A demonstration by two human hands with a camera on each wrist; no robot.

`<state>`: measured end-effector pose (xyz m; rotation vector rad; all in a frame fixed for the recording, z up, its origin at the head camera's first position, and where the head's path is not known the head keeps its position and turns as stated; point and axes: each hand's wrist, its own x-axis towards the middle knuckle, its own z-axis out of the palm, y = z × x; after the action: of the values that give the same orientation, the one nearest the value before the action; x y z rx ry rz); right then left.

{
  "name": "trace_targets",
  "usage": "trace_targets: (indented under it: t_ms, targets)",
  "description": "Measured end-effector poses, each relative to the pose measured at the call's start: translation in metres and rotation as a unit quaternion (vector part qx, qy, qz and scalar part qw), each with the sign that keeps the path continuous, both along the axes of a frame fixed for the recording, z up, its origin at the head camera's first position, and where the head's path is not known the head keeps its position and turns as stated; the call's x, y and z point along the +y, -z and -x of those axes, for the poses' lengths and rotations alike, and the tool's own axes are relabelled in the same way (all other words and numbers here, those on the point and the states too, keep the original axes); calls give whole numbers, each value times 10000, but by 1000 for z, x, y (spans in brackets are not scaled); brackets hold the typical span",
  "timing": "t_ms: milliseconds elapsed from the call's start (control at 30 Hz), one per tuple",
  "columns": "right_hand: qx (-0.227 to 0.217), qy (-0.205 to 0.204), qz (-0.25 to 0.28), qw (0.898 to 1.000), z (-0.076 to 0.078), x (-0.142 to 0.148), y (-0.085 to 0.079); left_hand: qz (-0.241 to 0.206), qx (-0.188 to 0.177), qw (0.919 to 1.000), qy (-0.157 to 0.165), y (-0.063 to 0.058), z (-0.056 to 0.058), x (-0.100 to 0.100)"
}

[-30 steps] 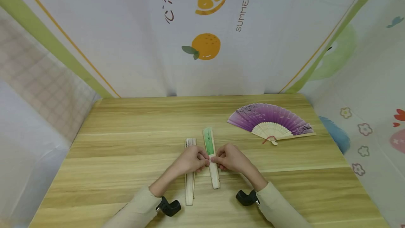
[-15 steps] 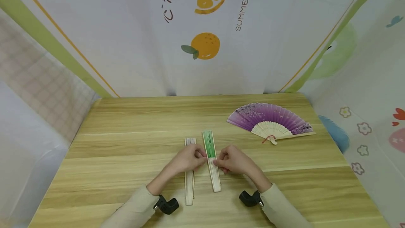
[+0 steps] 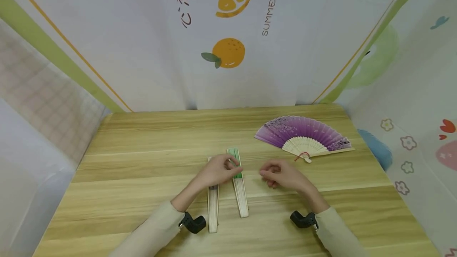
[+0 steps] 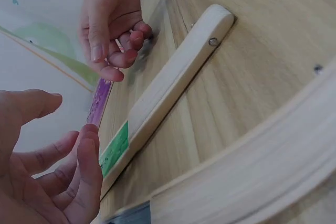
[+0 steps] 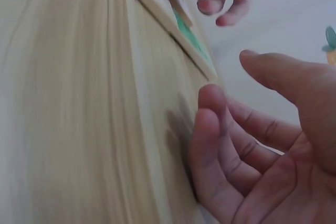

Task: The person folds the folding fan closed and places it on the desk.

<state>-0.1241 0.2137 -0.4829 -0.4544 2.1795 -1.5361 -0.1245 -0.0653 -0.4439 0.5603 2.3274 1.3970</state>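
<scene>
"Near the middle of the table (image 3: 143, 162), what has changed?"

"The right hand (image 3: 282, 174), mostly. Half a second ago its fingertips were at the right edge of the green folded fan (image 3: 239, 183). Now it is off to the right, with bare wood between it and the fan."

"Are its fingers gripping anything?"

"No, they are loosely bent, the thumb apart from them, and nothing lies between."

"And the left hand (image 3: 218, 169)?"

"It was at the fan's left edge. It has shifted up and across, so its thumb and fingertips now overlap the green part in the head view. Those fingers are relaxed too and hold nothing. I can't tell whether a fingertip brushes the fan."

"Has the fan itself moved?"

"Hardly since then. A second ago it lay slightly farther from the person, with both hands on it. It lies closed, tilted a little, its narrow pale end toward the person."

"What is beside it?"

"Another folded fan (image 3: 213, 209) just to the left, partly under the left hand. The spread purple fan (image 3: 303, 132) stays well apart at the upper right."
</scene>
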Motion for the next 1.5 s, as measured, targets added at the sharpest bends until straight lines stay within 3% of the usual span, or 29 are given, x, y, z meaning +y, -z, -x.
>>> trace_targets:
  t_ms: [200,400,533,900,1167,1500]
  targets:
    - [-17,234,91,9997,-1,23,0,10,-110,9999,26,-1,6,13]
    - [-78,367,298,9989,-2,47,-2,183,-389,9990,77,-5,11,38]
    - [-63,664,202,9976,-3,64,-2,222,-632,9977,63,-4,12,58]
    - [-285,1326,56,9907,-12,101,-10,304,-832,9961,-12,-1,17,99]
    - [-353,1983,-10,9795,-15,125,-10,344,-730,9962,-324,-1,20,116]
    - [-430,2383,-125,9702,-10,143,-8,247,-474,9948,-873,6,22,147]
